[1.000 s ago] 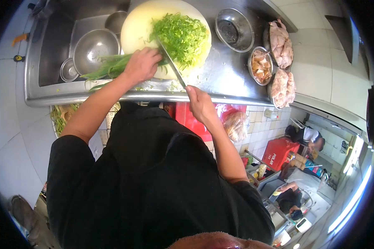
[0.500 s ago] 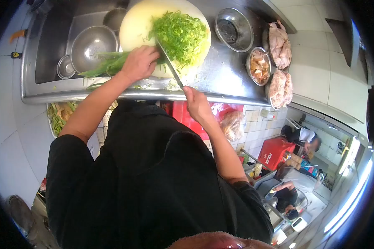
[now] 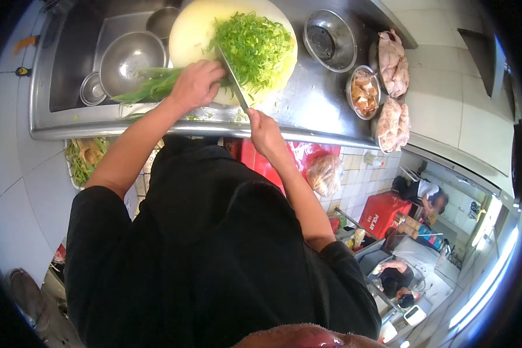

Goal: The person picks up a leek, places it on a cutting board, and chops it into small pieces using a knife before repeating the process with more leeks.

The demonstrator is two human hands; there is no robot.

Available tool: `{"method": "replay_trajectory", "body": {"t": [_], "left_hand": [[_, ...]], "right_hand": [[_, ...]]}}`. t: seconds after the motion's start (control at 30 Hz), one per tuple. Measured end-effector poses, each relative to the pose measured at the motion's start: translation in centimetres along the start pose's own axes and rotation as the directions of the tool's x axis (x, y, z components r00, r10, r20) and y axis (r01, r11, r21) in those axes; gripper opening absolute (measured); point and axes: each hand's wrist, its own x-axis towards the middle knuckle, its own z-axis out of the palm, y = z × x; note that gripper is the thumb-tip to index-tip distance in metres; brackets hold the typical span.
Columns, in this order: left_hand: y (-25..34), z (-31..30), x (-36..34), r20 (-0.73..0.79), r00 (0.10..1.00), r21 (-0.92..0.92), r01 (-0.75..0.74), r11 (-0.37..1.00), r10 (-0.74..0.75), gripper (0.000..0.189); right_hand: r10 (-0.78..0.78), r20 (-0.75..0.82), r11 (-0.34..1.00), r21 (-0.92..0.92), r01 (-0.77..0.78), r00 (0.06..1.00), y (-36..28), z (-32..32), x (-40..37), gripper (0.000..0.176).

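Note:
My left hand [image 3: 197, 84] is closed over a bunch of scallions [image 3: 148, 86], whose long green ends stick out to the left over the sink edge. In my right hand [image 3: 265, 134] is the handle of a knife [image 3: 236, 81], its blade slanting up and left across the round cutting board [image 3: 192, 36]. Beside the blade, to its right, lies a heap of sliced scallions [image 3: 255, 51]. The fingers of my left hand are curled close to the blade's left side. The cut ends of the bunch are hidden under that hand.
A steel sink [image 3: 69, 75] on the left holds several metal bowls [image 3: 132, 61]. Right of the board stand a metal bowl [image 3: 329, 40], a bowl of cut pieces [image 3: 364, 93], and raw poultry [image 3: 393, 64]. Two other people [image 3: 397, 278] are farther off at the lower right.
My right hand and the knife handle have shifted slightly left and up, so the blade stands a little steeper. My left hand still holds the scallions in nearly the same place.

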Motion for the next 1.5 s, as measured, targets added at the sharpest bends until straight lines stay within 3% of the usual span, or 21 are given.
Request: {"method": "replay_trajectory", "body": {"t": [0.03, 0.13, 0.23, 0.43, 0.53, 0.63, 0.73, 0.9, 1.13, 1.23, 1.33, 1.5], "left_hand": [[-0.3, -0.1, 0.1, -0.014, 1.0, -0.006, -0.013, 1.0, 0.013, 0.035], [0.1, -0.4, 0.1, 0.003, 1.0, 0.005, -0.012, 1.0, 0.012, 0.036], [0.1, -0.6, 0.2, 0.021, 1.0, 0.008, -0.005, 1.0, 0.005, 0.037], [0.0, -0.3, 0.2, -0.055, 0.998, -0.013, -0.034, 0.999, 0.033, 0.033], [0.0, -1.6, 0.6, -0.038, 0.998, -0.158, 0.046, 0.986, -0.053, 0.034], [-0.6, -1.6, -0.2, 0.043, 0.994, -0.073, 0.106, 0.992, -0.103, 0.034], [-0.7, -0.7, -0.5, -0.024, 0.997, -0.054, 0.071, 0.996, -0.073, 0.033], [0.0, -1.5, 0.3, 0.074, 0.993, 0.024, 0.088, 0.996, -0.09, 0.031], [-0.4, -1.1, 0.0, 0.072, 0.993, -0.027, 0.091, 0.995, -0.089, 0.033], [-0.5, -1.0, 0.1, 0.065, 0.995, -0.017, 0.08, 0.997, -0.078, 0.034], [-0.4, -1.0, 0.2, 0.069, 0.995, 0.004, 0.077, 0.997, -0.077, 0.035], [-0.3, -0.7, 0.2, -0.043, 0.998, -0.006, 0.035, 0.999, -0.035, 0.027]], "right_hand": [[-0.038, -0.038, 0.999, -0.007, 0.038, 0.999, -0.2, 0.2, 0.4, 0.055], [0.136, 0.091, 0.991, 0.003, -0.137, 0.987, -1.1, -2.3, 1.0, 0.056], [0.077, 0.017, 0.996, -0.037, -0.076, 0.997, -1.7, -3.2, -1.1, 0.058], [0.103, 0.08, 0.991, 0.081, -0.109, 0.991, 0.1, -1.6, -3.2, 0.057], [0.104, 0.084, 0.99, 0.084, -0.111, 0.991, 0.2, -1.1, -3.2, 0.057], [0.103, 0.068, 0.992, 0.073, -0.108, 0.992, 0.2, -0.9, -3.1, 0.057], [0.097, 0.079, 0.995, 0.019, -0.099, 0.992, -0.5, -1.5, -3.0, 0.057], [0.158, 0.116, 0.987, 0.02, -0.161, 0.981, -1.7, -2.6, -3.8, 0.059], [0.028, 0.015, 0.999, -0.024, -0.028, 0.999, -0.7, 1.1, 0.1, 0.058], [0.119, 0.074, 0.993, 0.004, -0.119, 0.99, -3.2, -1.2, 0.6, 0.057], [0.114, 0.086, 0.993, -0.02, -0.113, 0.99, -3.2, -2.7, -1.2, 0.055], [-0.012, -0.02, 0.999, -0.041, 0.011, 1.0, -0.5, 0.6, -1.8, 0.055]]}}
